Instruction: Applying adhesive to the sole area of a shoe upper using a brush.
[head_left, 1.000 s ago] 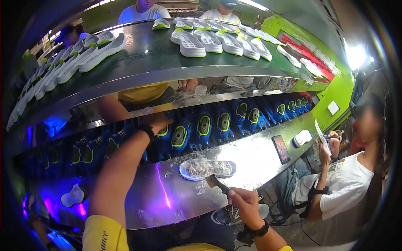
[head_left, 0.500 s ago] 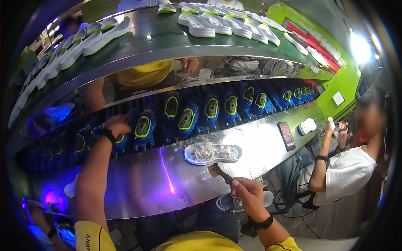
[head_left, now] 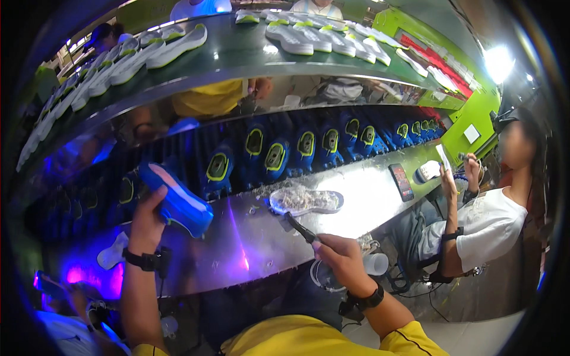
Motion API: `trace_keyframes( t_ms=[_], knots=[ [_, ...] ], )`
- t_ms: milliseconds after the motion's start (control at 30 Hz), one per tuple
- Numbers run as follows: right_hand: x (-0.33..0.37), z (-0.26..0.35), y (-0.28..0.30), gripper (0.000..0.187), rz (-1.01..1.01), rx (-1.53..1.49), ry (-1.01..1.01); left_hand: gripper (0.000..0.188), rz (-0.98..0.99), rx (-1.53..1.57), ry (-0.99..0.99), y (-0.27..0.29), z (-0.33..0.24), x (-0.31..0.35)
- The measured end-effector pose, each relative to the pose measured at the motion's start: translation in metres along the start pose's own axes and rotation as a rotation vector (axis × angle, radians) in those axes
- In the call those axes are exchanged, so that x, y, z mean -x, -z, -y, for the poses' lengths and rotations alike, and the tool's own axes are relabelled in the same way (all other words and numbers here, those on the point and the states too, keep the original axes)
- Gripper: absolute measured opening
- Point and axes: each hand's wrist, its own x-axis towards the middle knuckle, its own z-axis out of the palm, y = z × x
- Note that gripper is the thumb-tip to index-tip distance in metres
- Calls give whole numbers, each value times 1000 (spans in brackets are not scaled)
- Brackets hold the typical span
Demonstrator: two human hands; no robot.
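Note:
My left hand is closed around a blue shoe upper, raised off the row of uppers with its underside tipped up into view. A short brush with a dark handle is pinched in my right hand. Its head is right by the left end of a shoe sole lying on the metal bench; I cannot tell whether they touch. Pale, stringy residue covers much of that sole.
Blue uppers with lime-edged openings stand along a rack behind the bench. White soles lie on the green belt above. A phone rests at right, near a seated co-worker. A pale sole-shaped piece lies at left.
My left hand has lifted a blue upper from the rack, bringing it nearer and turning it over. My right hand has moved the brush slightly left and up, toward the sole's left end.

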Motion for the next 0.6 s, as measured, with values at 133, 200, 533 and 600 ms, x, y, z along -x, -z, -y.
trace_keyframes(
  t_ms=[133, 200, 533, 600],
  knots=[
    [2, -19, -21, 25, -28, 137, 62, 62, 3, -504, -319, -32, 41, 55],
    [0, -28, -30, 25, 27, 167, 48, 70, 0, -742, -448, -29, 62, 83],
    [-22, -73, -89, 27, 155, 146, -50, 77, 82, -1319, -861, -16, 119, 167],
    [-27, -79, -103, 28, 148, 231, -13, 63, 34, -1332, -908, -10, 129, 170]
  ],
)
